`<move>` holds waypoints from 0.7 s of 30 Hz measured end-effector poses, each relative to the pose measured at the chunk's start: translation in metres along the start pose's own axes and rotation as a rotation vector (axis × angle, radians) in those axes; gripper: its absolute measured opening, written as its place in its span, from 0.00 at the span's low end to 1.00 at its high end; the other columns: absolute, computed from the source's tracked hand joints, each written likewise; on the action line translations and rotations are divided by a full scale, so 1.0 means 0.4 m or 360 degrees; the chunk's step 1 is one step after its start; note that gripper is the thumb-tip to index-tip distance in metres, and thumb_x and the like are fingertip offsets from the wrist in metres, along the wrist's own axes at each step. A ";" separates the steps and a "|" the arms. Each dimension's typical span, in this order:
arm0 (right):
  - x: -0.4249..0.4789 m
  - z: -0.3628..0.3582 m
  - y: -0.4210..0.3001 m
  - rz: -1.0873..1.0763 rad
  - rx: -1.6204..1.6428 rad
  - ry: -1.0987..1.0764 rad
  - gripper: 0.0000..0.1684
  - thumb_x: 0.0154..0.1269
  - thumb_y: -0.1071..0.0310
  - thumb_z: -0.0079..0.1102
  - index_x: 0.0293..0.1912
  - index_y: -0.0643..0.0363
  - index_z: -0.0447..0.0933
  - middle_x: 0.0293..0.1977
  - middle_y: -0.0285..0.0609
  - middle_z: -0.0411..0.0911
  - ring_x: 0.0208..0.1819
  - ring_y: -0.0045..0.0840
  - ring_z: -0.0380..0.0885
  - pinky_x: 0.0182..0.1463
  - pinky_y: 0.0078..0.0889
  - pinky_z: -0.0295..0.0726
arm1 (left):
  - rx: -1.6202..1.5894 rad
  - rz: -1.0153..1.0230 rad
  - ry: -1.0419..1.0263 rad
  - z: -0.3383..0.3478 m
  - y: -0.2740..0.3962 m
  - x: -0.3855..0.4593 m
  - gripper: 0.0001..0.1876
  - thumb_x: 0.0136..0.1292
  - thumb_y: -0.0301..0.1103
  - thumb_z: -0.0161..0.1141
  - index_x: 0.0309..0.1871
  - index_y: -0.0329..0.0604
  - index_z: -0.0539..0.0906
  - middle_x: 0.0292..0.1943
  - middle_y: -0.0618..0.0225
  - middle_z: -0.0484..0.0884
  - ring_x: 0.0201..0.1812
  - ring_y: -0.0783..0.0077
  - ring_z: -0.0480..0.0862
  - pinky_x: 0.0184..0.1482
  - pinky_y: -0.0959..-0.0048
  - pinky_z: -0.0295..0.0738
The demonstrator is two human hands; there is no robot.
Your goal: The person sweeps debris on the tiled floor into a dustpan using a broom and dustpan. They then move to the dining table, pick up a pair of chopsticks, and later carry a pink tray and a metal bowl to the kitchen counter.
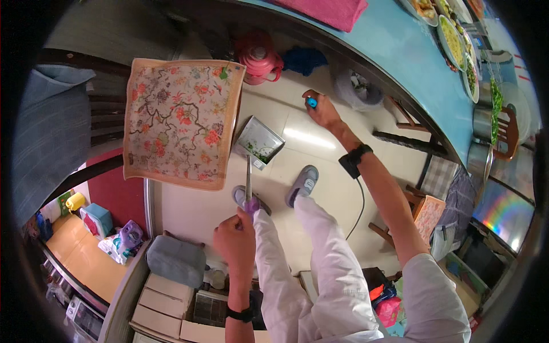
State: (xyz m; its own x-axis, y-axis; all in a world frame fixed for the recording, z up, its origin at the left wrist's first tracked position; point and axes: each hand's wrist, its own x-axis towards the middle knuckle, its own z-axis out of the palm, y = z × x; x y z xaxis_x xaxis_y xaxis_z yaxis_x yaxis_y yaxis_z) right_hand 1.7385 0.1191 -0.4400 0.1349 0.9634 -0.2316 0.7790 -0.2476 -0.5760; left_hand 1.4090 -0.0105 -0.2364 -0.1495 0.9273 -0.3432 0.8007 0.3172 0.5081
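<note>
My left hand (pixel 234 242) is closed around the purple grip of a long-handled metal dustpan (pixel 258 133). The dustpan's thin metal shaft (pixel 248 178) runs down to its pan on the tiled floor, ahead of my feet. Green leafy scraps (pixel 257 151) lie inside the pan. Farther forward and to the right, my right hand (pixel 324 112) grips a blue handle (pixel 312 102) seen end-on. What that handle belongs to is hidden beneath the hand.
A chair with a floral cloth (pixel 180 124) stands left of the dustpan. Beyond it are a red thermos-like jug (pixel 259 60) and a bin with a plastic liner (pixel 359 90). A blue-topped table (pixel 399 51) bearing dishes curves along the right. A grey stool (pixel 176 260) stands lower left.
</note>
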 end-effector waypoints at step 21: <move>0.622 0.366 0.330 -0.0712 -0.0004 -0.0013 0.37 0.66 0.54 0.60 0.71 0.50 0.59 0.56 0.57 0.75 0.58 0.45 0.75 0.56 0.43 0.76 | 0.0237 -0.0596 -0.0207 0.004 0.026 0.018 0.21 0.67 0.32 0.57 0.16 0.34 0.71 0.08 0.61 0.65 0.10 0.62 0.62 0.21 0.65 0.57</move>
State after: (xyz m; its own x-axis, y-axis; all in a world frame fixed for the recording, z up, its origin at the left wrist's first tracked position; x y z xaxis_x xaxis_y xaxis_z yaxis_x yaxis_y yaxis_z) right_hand 1.7852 0.3110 -0.6886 -0.2206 0.9748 0.0335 0.7610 0.1935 -0.6193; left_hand 1.4172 -0.0007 -0.2351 -0.3791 0.7178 -0.5841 0.7817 0.5862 0.2130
